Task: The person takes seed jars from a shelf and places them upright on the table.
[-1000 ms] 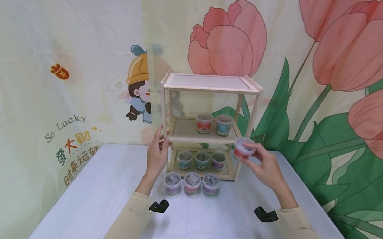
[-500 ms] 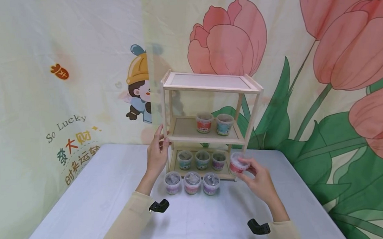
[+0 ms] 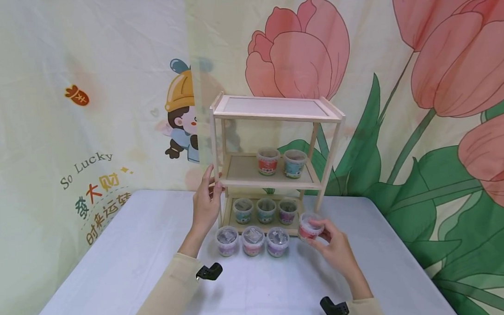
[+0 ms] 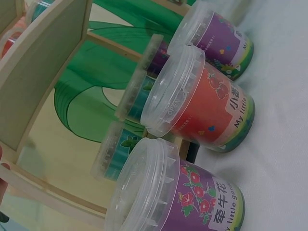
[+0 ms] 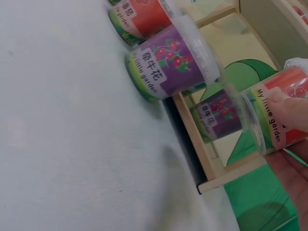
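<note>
My right hand (image 3: 335, 251) holds a clear-lidded plastic cup with a red label (image 3: 307, 227) between thumb and fingers. In the right wrist view this red cup (image 5: 279, 108) hangs tilted above the table, beside the lower shelf's right front corner. My left hand (image 3: 206, 201) grips the left upright of a small wooden shelf rack (image 3: 274, 184) at mid-height. In front of the rack stand a purple cup (image 3: 227, 242), a red cup (image 3: 253, 241) and another purple cup (image 3: 277, 242) in a row on the table.
On the middle shelf sit a red cup (image 3: 268, 161) and a blue cup (image 3: 295, 164). The bottom shelf bears two teal cups, one a teal cup (image 3: 243, 211), and a purple cup (image 3: 287, 212). A white cloth covers the table (image 3: 155, 253); a printed curtain (image 3: 128, 87) hangs behind.
My right hand has carried the red cup down and to the left, from beside the middle shelf to near the row's right end. The left hand stays on the upright.
</note>
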`<state>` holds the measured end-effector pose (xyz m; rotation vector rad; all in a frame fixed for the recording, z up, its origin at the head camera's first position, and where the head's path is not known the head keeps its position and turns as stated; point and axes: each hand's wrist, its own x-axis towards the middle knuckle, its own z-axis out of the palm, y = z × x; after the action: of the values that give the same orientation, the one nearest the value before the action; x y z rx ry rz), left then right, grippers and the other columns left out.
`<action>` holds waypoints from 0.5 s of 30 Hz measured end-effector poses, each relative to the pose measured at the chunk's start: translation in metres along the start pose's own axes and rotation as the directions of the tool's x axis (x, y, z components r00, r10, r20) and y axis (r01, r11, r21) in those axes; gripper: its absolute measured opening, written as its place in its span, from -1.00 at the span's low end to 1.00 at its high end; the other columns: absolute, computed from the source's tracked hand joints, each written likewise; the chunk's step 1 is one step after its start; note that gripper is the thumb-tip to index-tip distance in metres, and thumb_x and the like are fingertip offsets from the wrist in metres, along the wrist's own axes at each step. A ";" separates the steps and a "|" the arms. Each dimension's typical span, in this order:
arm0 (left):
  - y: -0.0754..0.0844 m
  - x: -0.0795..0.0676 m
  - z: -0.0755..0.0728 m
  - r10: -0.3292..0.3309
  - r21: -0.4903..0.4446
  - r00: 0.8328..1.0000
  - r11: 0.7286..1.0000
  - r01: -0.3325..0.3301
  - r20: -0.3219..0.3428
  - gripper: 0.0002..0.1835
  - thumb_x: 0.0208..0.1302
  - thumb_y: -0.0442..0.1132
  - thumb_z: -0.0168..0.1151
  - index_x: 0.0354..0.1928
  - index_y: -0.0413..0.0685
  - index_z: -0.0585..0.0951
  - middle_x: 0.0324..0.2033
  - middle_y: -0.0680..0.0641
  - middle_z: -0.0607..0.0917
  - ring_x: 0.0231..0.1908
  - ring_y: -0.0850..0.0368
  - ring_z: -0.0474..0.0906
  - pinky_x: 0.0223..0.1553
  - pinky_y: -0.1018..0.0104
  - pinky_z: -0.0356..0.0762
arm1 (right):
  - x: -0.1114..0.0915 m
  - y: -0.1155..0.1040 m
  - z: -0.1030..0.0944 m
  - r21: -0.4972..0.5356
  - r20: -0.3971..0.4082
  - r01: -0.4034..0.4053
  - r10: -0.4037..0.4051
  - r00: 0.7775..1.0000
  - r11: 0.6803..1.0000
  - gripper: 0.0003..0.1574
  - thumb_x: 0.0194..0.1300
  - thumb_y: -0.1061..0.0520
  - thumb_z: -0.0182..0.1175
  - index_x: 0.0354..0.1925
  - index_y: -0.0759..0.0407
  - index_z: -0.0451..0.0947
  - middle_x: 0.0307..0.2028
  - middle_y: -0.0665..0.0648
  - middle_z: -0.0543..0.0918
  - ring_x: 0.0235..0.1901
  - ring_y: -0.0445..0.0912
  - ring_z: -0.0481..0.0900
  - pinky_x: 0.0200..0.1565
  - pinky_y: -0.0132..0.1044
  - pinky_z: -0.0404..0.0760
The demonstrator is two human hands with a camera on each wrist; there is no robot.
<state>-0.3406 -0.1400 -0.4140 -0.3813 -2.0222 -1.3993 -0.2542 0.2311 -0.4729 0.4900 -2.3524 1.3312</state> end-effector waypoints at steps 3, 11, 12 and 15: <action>0.000 0.000 0.000 0.003 0.001 1.000 1.000 -0.003 -0.002 -0.37 0.67 -0.14 0.10 0.66 0.33 0.23 0.26 -0.09 0.70 -0.06 -0.11 0.79 0.01 -0.13 0.72 | -0.003 0.005 0.004 0.012 0.003 -0.018 0.018 1.000 1.000 -0.35 0.16 0.51 0.48 0.18 0.19 0.59 0.17 0.29 0.68 0.17 0.19 0.69 0.16 -0.17 0.68; -0.002 0.000 0.000 -0.003 -0.010 1.000 1.000 0.003 0.005 -0.37 0.68 -0.15 0.08 0.66 0.41 0.22 0.27 -0.08 0.70 -0.06 -0.10 0.79 0.03 -0.08 0.72 | -0.009 0.017 0.015 0.056 0.032 -0.090 0.088 0.996 0.994 -0.39 0.15 0.49 0.49 0.14 0.21 0.59 0.18 0.31 0.68 0.20 0.22 0.68 0.17 -0.23 0.67; -0.002 0.000 0.000 -0.003 -0.012 1.000 1.000 0.003 0.007 -0.37 0.68 -0.15 0.08 0.66 0.41 0.22 0.27 -0.08 0.69 -0.06 -0.10 0.79 0.03 -0.08 0.72 | -0.009 0.018 0.015 0.062 0.034 -0.094 0.092 0.995 0.994 -0.39 0.14 0.49 0.50 0.14 0.22 0.59 0.18 0.32 0.68 0.20 0.23 0.68 0.18 -0.24 0.67; -0.002 0.000 0.000 -0.003 -0.015 1.000 1.000 0.003 0.006 -0.38 0.68 -0.14 0.08 0.66 0.39 0.23 0.27 -0.09 0.70 -0.06 -0.11 0.78 0.03 -0.10 0.72 | -0.011 0.020 0.018 0.059 0.041 -0.097 0.095 0.995 0.994 -0.38 0.13 0.49 0.50 0.13 0.23 0.58 0.18 0.34 0.68 0.20 0.25 0.67 0.18 -0.24 0.67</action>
<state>-0.3416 -0.1411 -0.4159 -0.3897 -2.0189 -1.4171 -0.2574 0.2267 -0.5009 0.4285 -2.3998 1.4525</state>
